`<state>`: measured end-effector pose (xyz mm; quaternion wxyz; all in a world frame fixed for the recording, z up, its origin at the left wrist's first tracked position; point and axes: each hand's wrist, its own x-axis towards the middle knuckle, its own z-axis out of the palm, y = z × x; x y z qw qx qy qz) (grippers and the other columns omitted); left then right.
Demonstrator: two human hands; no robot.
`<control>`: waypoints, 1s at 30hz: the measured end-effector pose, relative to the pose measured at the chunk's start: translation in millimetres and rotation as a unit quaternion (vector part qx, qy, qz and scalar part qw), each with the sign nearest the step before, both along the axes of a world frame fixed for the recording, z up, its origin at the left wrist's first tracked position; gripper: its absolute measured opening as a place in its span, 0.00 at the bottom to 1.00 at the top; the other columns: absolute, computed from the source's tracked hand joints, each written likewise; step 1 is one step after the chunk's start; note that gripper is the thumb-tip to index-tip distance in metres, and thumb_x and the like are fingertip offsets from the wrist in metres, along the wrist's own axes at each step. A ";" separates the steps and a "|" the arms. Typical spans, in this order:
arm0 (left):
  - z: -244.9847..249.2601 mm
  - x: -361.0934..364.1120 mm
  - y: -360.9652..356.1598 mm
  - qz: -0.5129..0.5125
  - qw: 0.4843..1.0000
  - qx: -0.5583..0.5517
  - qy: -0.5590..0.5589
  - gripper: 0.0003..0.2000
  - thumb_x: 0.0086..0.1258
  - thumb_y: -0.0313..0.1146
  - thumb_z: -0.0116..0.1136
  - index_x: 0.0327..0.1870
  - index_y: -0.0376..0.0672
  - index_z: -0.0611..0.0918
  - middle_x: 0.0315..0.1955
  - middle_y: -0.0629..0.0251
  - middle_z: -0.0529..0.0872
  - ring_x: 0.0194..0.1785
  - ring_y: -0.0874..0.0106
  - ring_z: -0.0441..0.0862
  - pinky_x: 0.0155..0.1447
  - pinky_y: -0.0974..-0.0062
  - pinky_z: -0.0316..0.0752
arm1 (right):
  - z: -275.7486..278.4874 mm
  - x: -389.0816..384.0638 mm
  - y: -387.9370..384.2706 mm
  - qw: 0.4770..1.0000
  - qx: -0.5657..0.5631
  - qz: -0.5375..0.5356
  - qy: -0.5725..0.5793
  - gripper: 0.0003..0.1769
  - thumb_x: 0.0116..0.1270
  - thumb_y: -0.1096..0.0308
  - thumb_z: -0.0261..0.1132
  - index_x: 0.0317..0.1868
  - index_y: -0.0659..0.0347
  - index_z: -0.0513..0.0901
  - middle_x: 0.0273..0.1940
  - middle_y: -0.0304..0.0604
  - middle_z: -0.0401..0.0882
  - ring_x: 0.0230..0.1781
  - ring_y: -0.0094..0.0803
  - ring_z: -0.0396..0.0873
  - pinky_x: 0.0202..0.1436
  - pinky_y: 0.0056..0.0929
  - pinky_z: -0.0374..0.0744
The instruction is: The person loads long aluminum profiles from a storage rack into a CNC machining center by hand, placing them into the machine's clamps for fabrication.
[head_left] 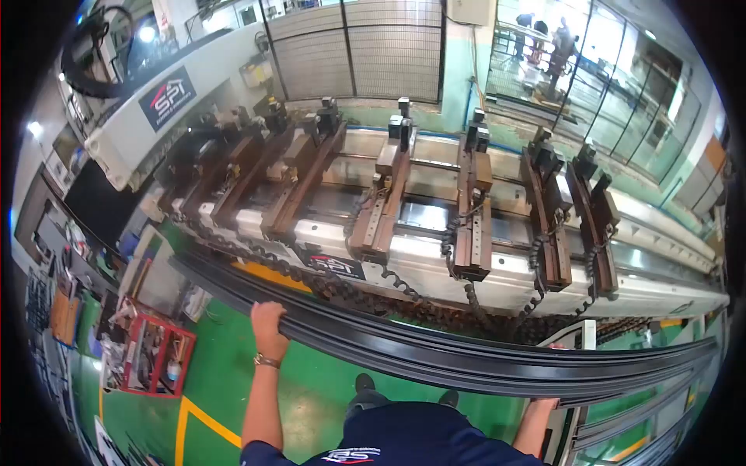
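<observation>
A long dark grey metal profile [435, 353] with lengthwise grooves runs across the view in front of my body. At its left part, my left hand [268, 317] is closed round the near edge, with a watch on the wrist. My right hand [544, 403] holds the profile from below at the right; most of its fingers are hidden behind it, with fingertips just showing over the far edge. Beyond the profile stands a long white machine bed [420, 252] carrying several brown clamp blocks [472, 233] with black coiled hoses.
A red tool cart [186, 365] with items stands on the green floor at left. More long profiles [637, 412] lie on a rack at lower right. Mesh fencing [388, 62] rises behind the machine. People [561, 50] are far off beyond the fence.
</observation>
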<state>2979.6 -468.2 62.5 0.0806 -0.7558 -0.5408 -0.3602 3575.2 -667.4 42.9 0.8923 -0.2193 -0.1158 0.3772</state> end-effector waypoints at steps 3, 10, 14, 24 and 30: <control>16.3 -79.9 49.7 0.037 0.999 0.019 -0.002 0.21 0.51 0.16 0.56 0.49 0.42 0.81 0.54 0.58 0.83 0.64 0.55 0.77 0.77 0.47 0.58 | -21.5 -54.1 59.1 0.997 0.025 0.056 -0.039 0.21 0.80 0.55 0.49 0.56 0.62 0.80 0.56 0.47 0.81 0.58 0.41 0.78 0.71 0.43 0.74; 46.4 -178.5 161.3 0.023 0.999 0.031 0.023 0.24 0.52 0.17 0.59 0.54 0.43 0.80 0.58 0.58 0.82 0.67 0.56 0.74 0.78 0.48 0.56 | -6.5 -173.3 144.6 0.999 0.021 0.028 0.029 0.25 0.83 0.56 0.43 0.65 0.63 0.77 0.64 0.48 0.79 0.66 0.46 0.75 0.78 0.45 0.69; 50.7 -205.1 228.1 0.015 0.998 0.049 0.030 0.23 0.52 0.19 0.62 0.53 0.43 0.81 0.58 0.58 0.82 0.67 0.56 0.75 0.78 0.49 0.57 | -10.8 -196.1 203.6 0.993 0.072 0.069 -0.059 0.24 0.81 0.55 0.47 0.63 0.62 0.79 0.64 0.48 0.79 0.69 0.47 0.73 0.79 0.46 0.67; 68.3 -231.1 410.7 0.022 0.999 0.023 0.039 0.29 0.46 0.13 0.58 0.54 0.45 0.81 0.59 0.59 0.81 0.69 0.58 0.72 0.81 0.51 0.53 | 4.6 -244.5 393.7 0.998 0.056 0.020 0.027 0.23 0.81 0.55 0.48 0.61 0.62 0.80 0.60 0.47 0.81 0.63 0.42 0.77 0.76 0.43 0.71; 80.6 -253.6 495.0 0.018 0.997 0.043 0.059 0.23 0.52 0.20 0.61 0.53 0.42 0.80 0.58 0.57 0.81 0.67 0.55 0.74 0.79 0.50 0.55 | 16.1 -264.2 477.7 0.994 0.101 0.036 -0.003 0.26 0.82 0.54 0.46 0.65 0.62 0.78 0.63 0.49 0.80 0.65 0.46 0.77 0.77 0.46 0.70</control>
